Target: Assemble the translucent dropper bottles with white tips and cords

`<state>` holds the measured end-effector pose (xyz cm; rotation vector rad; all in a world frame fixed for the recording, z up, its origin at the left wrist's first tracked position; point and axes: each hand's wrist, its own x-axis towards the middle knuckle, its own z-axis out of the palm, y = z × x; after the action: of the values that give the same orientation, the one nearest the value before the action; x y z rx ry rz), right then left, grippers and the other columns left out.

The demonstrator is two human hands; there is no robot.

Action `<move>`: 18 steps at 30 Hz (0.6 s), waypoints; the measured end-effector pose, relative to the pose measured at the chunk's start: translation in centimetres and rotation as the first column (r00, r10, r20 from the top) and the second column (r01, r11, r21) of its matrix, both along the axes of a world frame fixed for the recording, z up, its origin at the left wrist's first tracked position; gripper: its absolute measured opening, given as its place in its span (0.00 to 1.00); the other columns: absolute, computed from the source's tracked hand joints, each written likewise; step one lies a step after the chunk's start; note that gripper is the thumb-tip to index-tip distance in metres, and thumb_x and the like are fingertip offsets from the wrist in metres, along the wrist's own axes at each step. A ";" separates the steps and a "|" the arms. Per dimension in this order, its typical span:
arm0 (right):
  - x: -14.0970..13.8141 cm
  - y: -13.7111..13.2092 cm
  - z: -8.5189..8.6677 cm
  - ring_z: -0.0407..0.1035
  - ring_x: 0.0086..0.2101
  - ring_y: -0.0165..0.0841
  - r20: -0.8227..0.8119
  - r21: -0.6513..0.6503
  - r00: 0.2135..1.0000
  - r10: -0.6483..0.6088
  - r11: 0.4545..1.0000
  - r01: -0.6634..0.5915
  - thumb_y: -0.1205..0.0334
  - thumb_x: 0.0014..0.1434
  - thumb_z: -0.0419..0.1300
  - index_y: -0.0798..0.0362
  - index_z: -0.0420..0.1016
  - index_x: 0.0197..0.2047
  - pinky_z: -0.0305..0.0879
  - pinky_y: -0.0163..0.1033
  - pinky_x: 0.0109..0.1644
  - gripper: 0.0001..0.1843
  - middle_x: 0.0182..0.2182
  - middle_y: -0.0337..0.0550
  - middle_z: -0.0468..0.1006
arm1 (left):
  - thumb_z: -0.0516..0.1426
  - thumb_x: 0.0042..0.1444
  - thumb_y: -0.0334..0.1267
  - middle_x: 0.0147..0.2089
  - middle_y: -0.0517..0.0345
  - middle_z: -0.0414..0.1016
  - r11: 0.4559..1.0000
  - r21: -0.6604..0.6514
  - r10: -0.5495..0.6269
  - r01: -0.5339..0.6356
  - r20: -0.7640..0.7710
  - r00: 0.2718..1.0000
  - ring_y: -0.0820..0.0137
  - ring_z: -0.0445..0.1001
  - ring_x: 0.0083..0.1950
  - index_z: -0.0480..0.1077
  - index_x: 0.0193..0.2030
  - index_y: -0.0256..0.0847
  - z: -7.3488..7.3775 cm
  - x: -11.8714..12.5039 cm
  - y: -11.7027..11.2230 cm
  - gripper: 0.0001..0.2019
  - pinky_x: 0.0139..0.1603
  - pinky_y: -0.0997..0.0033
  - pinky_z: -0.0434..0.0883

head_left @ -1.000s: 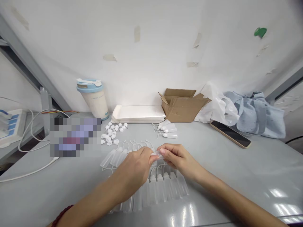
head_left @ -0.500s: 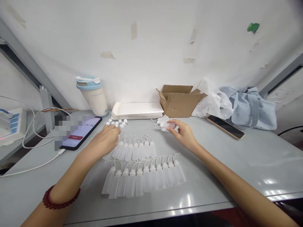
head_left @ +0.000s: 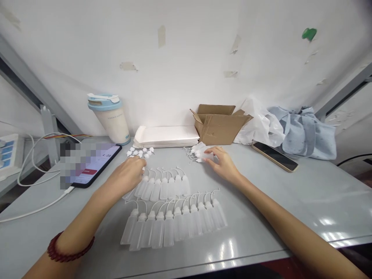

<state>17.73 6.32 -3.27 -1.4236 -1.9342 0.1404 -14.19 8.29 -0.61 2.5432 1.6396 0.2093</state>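
My left hand (head_left: 130, 172) is closed beside the left end of the back row of small translucent plastic squeeze bottles (head_left: 164, 188). Its fingertips are turned away, and what they hold, if anything, is hidden. Just beyond it lies a cluster of white caps (head_left: 142, 152). My right hand (head_left: 222, 164) has its thumb and fingers around a small plastic bottle (head_left: 209, 156) at the edge of a loose pile of bottles (head_left: 198, 148). A longer front row of bottles (head_left: 177, 223), with thin curved white tubes at their tops, lies nearer the table's front edge.
Along the wall stand a tumbler (head_left: 112, 120), a stack of white envelopes (head_left: 168, 135), an open cardboard box (head_left: 219, 128), a white plastic bag (head_left: 260, 124) and a blue cloth bag (head_left: 308, 133). A phone with a cable (head_left: 99, 166) lies left, another phone (head_left: 274, 157) right.
The view has shifted slightly. My left hand has drawn a little back from the white caps. My right hand stays at the bottle pile, its fingers settled lower around a bottle.
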 end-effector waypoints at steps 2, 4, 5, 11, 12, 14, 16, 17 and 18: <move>0.1 0.1 0.1 0.65 0.42 0.43 0.014 0.015 1.000 -0.007 1.000 0.006 0.63 0.55 0.58 0.55 0.71 0.39 0.63 0.48 0.46 0.08 0.38 0.51 0.73 | 0.48 0.49 0.31 0.32 0.46 0.74 1.000 0.007 0.005 -0.005 -0.026 1.000 0.55 0.72 0.37 0.71 0.28 0.38 -0.1 0.0 0.2 0.10 0.36 0.61 0.65; -0.3 -0.4 0.5 0.64 0.43 0.44 0.023 0.036 1.000 -0.014 0.999 0.013 0.64 0.55 0.58 0.56 0.70 0.40 0.62 0.50 0.47 0.09 0.40 0.52 0.71 | 0.48 0.50 0.32 0.32 0.46 0.75 1.000 0.016 0.019 -0.018 -0.037 0.999 0.55 0.73 0.37 0.71 0.29 0.38 0.0 0.1 0.2 0.10 0.36 0.61 0.66; -0.8 -1.0 0.8 0.63 0.43 0.44 0.024 0.045 1.000 -0.004 0.999 0.003 0.64 0.55 0.58 0.56 0.70 0.41 0.61 0.51 0.48 0.09 0.41 0.53 0.71 | 0.48 0.50 0.32 0.33 0.45 0.75 0.999 0.023 0.030 -0.030 -0.034 0.999 0.54 0.73 0.38 0.72 0.31 0.38 0.1 0.2 0.2 0.11 0.36 0.61 0.66; -5.8 -6.2 2.9 0.62 0.40 0.38 0.114 -0.133 0.915 0.388 0.918 -0.373 0.67 0.59 0.55 0.54 0.69 0.48 0.64 0.44 0.44 0.13 0.39 0.48 0.69 | 0.48 0.55 0.36 0.47 0.47 0.75 0.970 0.196 0.099 -0.141 0.210 0.973 0.58 0.73 0.47 0.69 0.47 0.36 1.6 2.0 -0.9 0.15 0.45 0.62 0.68; -6.2 -6.7 3.0 0.62 0.39 0.38 0.148 -0.173 0.900 0.411 0.907 -0.385 0.67 0.59 0.54 0.55 0.70 0.46 0.63 0.44 0.44 0.11 0.37 0.48 0.69 | 0.49 0.56 0.36 0.47 0.49 0.75 0.960 0.231 0.095 -0.161 0.275 0.957 0.59 0.73 0.47 0.69 0.47 0.37 1.8 2.3 -1.2 0.15 0.45 0.63 0.68; -6.5 -7.0 3.0 0.62 0.37 0.37 0.185 -0.227 0.893 0.410 0.902 -0.367 0.68 0.60 0.53 0.57 0.72 0.43 0.63 0.43 0.42 0.10 0.35 0.49 0.69 | 0.50 0.56 0.37 0.45 0.51 0.76 0.946 0.261 0.086 -0.191 0.366 0.927 0.60 0.74 0.44 0.69 0.45 0.38 2.2 2.8 -1.5 0.13 0.43 0.65 0.69; -6.3 -6.8 2.9 0.62 0.36 0.36 0.186 -0.276 0.895 0.406 0.896 -0.349 0.67 0.61 0.53 0.57 0.73 0.43 0.63 0.42 0.42 0.10 0.33 0.47 0.69 | 0.51 0.56 0.37 0.44 0.53 0.76 0.946 0.252 0.082 -0.204 0.421 0.903 0.63 0.75 0.41 0.69 0.45 0.39 2.3 3.0 -1.9 0.12 0.40 0.66 0.70; -6.0 -6.6 2.9 0.62 0.36 0.36 0.180 -0.304 0.892 0.414 0.886 -0.350 0.66 0.62 0.53 0.56 0.73 0.43 0.63 0.41 0.41 0.10 0.32 0.46 0.69 | 0.51 0.56 0.38 0.44 0.54 0.76 0.950 0.236 0.083 -0.206 0.445 0.891 0.63 0.75 0.40 0.69 0.44 0.40 2.3 3.1 -2.0 0.11 0.39 0.67 0.70; -5.8 -6.4 2.9 0.63 0.36 0.35 0.173 -0.332 0.889 0.425 0.875 -0.354 0.65 0.62 0.52 0.55 0.73 0.43 0.63 0.40 0.41 0.10 0.31 0.45 0.69 | 0.52 0.56 0.39 0.44 0.55 0.76 0.954 0.213 0.089 -0.210 0.469 0.879 0.64 0.75 0.39 0.69 0.44 0.41 2.3 3.2 -2.1 0.11 0.38 0.67 0.70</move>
<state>11.90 -0.10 -0.40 -1.2494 -2.4764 0.4814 -10.99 6.19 1.71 2.2737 1.6969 1.0150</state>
